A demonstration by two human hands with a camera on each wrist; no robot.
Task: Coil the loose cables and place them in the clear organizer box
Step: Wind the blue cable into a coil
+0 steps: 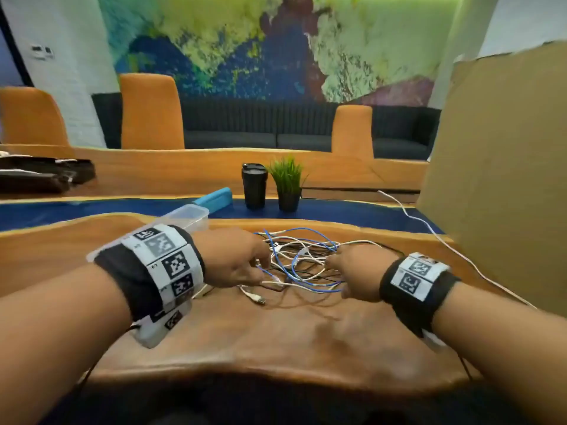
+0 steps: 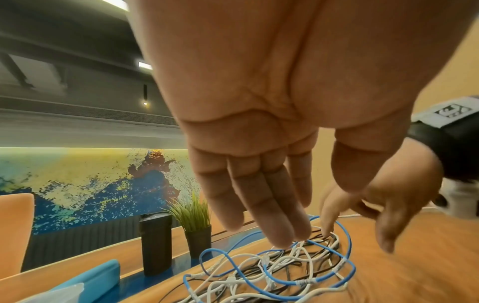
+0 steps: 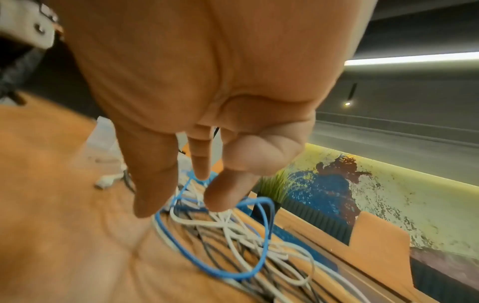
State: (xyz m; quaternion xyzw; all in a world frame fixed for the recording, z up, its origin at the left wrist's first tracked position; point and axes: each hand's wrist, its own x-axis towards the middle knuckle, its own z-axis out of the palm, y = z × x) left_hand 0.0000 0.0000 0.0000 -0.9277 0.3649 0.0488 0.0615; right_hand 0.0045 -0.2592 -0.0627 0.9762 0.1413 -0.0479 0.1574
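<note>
A tangle of blue, white and black cables [image 1: 303,259] lies on the wooden table [image 1: 276,338] between my hands. My left hand [image 1: 257,268] reaches into its left side; in the left wrist view its fingers [image 2: 272,215] are straight, tips just touching the cables [image 2: 272,272], thumb apart, nothing held. My right hand [image 1: 336,271] is at the pile's right edge. Its fingers [image 3: 153,184] hang loosely curved over the cables [image 3: 233,235], touching the blue loop without closing on it. The clear organizer box [image 1: 190,216] stands behind my left wrist, partly hidden.
A blue lid [image 1: 214,199], a black tumbler [image 1: 254,185] and a small potted plant [image 1: 287,185] stand behind the pile. A tall cardboard box [image 1: 497,179] fills the right side, with a white cable [image 1: 429,228] running along it. Dark bags [image 1: 43,176] lie far left.
</note>
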